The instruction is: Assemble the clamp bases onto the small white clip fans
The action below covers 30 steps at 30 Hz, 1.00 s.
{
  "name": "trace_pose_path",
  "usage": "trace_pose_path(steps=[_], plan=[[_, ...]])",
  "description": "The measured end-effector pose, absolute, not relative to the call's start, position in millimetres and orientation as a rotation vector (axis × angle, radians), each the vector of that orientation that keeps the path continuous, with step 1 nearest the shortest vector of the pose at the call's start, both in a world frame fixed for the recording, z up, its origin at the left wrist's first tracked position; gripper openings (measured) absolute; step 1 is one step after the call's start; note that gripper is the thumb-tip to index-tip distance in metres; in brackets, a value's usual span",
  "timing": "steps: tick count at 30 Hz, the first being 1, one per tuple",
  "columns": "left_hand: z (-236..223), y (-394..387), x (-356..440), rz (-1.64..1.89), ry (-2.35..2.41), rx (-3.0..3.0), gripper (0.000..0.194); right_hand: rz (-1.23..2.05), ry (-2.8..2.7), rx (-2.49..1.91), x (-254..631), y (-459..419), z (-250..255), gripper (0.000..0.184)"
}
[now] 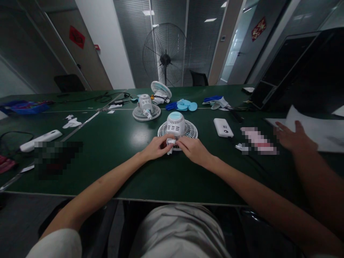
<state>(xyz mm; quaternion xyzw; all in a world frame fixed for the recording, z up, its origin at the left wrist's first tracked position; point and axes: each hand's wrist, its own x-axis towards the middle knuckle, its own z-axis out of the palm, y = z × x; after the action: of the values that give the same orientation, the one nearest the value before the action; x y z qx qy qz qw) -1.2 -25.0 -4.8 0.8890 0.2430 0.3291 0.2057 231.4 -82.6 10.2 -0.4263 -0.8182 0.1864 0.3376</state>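
A small white desk fan [176, 125] lies grille-down on the green table [126, 168], its motor housing with a pale blue cap pointing up. My left hand [156, 147] and my right hand [194, 149] meet at the near edge of the fan. Both are closed in a pinch on a small white part [171, 144] of the fan's base between them.
Another fan [146, 107] lies face-down behind, with a third fan [160, 91] and blue fan blades [185, 105] beyond. A white power bank [223, 127] lies at right. Another person's hand [294, 138] rests by white papers [317, 130]. A white remote-like device [40, 140] lies left.
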Motion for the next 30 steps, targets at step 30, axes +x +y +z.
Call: trace_pose_path(steps=[30], plan=[[-7, -23, -2, 0.911, 0.697, 2.518, 0.034, 1.166, -1.838, -1.232, 222, -83, 14, 0.04]])
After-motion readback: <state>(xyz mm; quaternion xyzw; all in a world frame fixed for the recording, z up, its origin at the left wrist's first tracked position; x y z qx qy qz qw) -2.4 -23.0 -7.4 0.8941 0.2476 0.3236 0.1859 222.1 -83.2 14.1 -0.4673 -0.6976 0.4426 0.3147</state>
